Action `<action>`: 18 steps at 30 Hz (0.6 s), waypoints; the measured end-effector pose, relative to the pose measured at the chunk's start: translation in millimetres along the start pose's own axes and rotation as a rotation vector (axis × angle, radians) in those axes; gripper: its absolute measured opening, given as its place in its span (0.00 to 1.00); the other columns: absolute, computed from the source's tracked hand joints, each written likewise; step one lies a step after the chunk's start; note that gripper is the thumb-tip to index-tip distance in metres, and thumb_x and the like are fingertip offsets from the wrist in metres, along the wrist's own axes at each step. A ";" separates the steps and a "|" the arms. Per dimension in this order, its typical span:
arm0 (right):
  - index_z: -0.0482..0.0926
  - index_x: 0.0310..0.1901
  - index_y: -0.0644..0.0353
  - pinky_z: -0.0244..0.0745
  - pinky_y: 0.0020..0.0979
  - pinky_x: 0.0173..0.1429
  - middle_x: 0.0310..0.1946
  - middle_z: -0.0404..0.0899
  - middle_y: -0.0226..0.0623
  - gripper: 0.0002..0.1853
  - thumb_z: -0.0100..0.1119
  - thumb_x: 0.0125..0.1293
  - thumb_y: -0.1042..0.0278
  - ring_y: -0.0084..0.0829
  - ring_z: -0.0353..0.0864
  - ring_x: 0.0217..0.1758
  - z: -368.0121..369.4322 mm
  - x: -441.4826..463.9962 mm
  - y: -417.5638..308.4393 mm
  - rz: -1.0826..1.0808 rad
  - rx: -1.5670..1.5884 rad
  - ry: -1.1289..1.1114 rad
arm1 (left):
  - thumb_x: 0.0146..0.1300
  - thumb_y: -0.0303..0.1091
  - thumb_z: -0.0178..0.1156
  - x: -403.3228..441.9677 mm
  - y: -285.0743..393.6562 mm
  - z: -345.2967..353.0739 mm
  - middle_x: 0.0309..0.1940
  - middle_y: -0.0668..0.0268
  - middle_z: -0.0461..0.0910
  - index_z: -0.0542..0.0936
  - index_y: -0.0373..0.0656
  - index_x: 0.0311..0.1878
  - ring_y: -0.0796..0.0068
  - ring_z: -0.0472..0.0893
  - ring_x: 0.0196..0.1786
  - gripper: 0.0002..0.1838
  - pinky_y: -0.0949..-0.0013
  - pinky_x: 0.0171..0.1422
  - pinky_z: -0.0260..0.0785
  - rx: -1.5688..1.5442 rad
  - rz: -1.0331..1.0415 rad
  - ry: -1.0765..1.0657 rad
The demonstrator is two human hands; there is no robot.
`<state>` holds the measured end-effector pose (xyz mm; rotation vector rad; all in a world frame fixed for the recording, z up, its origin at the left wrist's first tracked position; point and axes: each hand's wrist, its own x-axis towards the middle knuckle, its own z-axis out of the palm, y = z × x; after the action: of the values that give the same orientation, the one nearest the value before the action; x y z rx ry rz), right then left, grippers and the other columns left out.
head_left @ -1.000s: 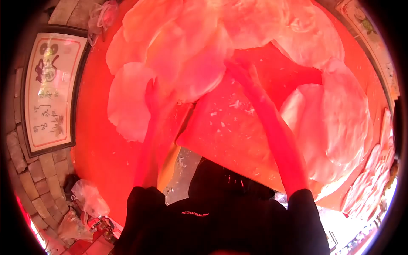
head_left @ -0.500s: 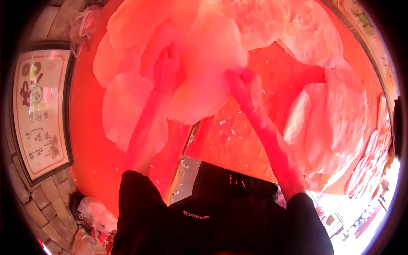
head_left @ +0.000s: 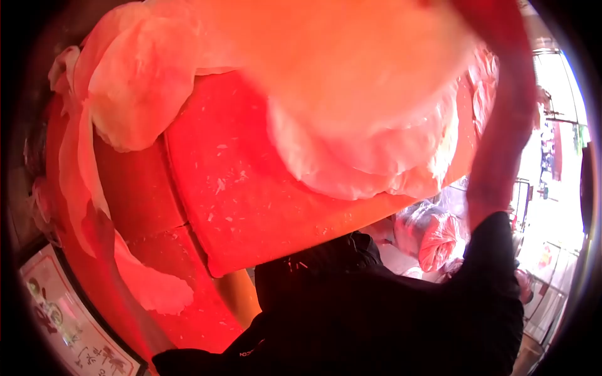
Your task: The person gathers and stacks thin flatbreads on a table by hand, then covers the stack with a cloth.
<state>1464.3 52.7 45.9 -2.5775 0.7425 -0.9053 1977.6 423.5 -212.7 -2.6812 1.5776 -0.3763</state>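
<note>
A large, thin, round sheet that looks like dough (head_left: 351,62) hangs close to the camera, blurred. My right hand (head_left: 470,9) is at the top edge, mostly cut off, and grips the sheet's far edge; the fingers do not show clearly. At the left, my left hand (head_left: 98,222) is low over the red table, against the edge of other thin sheets (head_left: 81,175); its fingers are blurred. Behind the raised sheet lies a pile of overlapping pale sheets (head_left: 351,166). Another round sheet (head_left: 141,88) rests at the upper left.
The red tabletop (head_left: 232,194) has seams and scattered pale flakes. A framed panel with writing (head_left: 75,313) stands at the lower left. Plastic bags (head_left: 439,241) lie below the table's right front edge. Bright shelving (head_left: 552,156) is at the far right.
My view has turned to the right. My right hand has risen to the upper right with a sheet; my left hand has moved away to the left. Earlier, both hands were on sheets mid-table.
</note>
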 end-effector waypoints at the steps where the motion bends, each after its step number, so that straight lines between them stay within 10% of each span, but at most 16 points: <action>1: 0.80 0.33 0.63 0.74 0.33 0.32 0.22 0.77 0.38 0.06 0.55 0.63 0.71 0.30 0.77 0.25 -28.1 3.5 -1.4 -0.072 -0.157 0.074 | 0.68 0.29 0.50 -0.9 13.3 -6.1 0.53 0.48 0.80 0.75 0.36 0.60 0.53 0.79 0.56 0.19 0.59 0.60 0.71 0.196 0.065 0.039; 6: 0.79 0.33 0.62 0.74 0.33 0.31 0.22 0.76 0.39 0.06 0.53 0.64 0.72 0.34 0.76 0.24 -100.4 -18.7 37.7 -0.038 -0.835 -0.028 | 0.63 0.23 0.49 1.2 190.0 -98.4 0.42 0.42 0.79 0.75 0.37 0.59 0.45 0.81 0.42 0.20 0.53 0.44 0.73 -0.380 0.001 -0.261; 9: 0.79 0.51 0.58 0.77 0.42 0.50 0.43 0.82 0.44 0.18 0.56 0.58 0.76 0.44 0.82 0.46 -64.8 -114.2 130.5 -0.094 -0.765 -0.322 | 0.62 0.21 0.49 -27.2 262.7 -117.6 0.33 0.42 0.77 0.75 0.37 0.57 0.47 0.81 0.36 0.19 0.53 0.38 0.70 -0.517 0.135 -0.278; 12: 0.73 0.59 0.60 0.75 0.38 0.54 0.48 0.78 0.45 0.23 0.60 0.61 0.67 0.40 0.77 0.52 6.2 -214.2 155.5 0.242 -0.368 -0.534 | 0.60 0.20 0.52 -47.8 336.3 -151.2 0.38 0.46 0.81 0.78 0.39 0.54 0.47 0.82 0.39 0.19 0.53 0.42 0.73 -0.513 0.360 -0.225; 14: 0.75 0.57 0.61 0.78 0.33 0.47 0.45 0.81 0.43 0.21 0.61 0.67 0.59 0.33 0.83 0.43 49.5 -209.9 94.3 0.720 0.432 -0.410 | 0.60 0.19 0.52 -60.2 372.5 -160.6 0.39 0.47 0.82 0.79 0.38 0.53 0.46 0.82 0.40 0.17 0.54 0.46 0.75 -0.406 0.442 -0.118; 18: 0.74 0.56 0.69 0.79 0.34 0.52 0.48 0.77 0.46 0.19 0.61 0.69 0.65 0.34 0.82 0.46 122.5 -171.3 47.0 1.378 1.249 -0.486 | 0.60 0.21 0.57 -95.9 392.2 -134.6 0.38 0.50 0.82 0.78 0.35 0.54 0.49 0.82 0.42 0.17 0.55 0.48 0.75 -0.605 0.335 -0.188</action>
<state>1412.3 124.9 -150.7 -0.7401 1.0198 -0.0890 1567.3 328.2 -151.5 -2.6105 2.3114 0.4140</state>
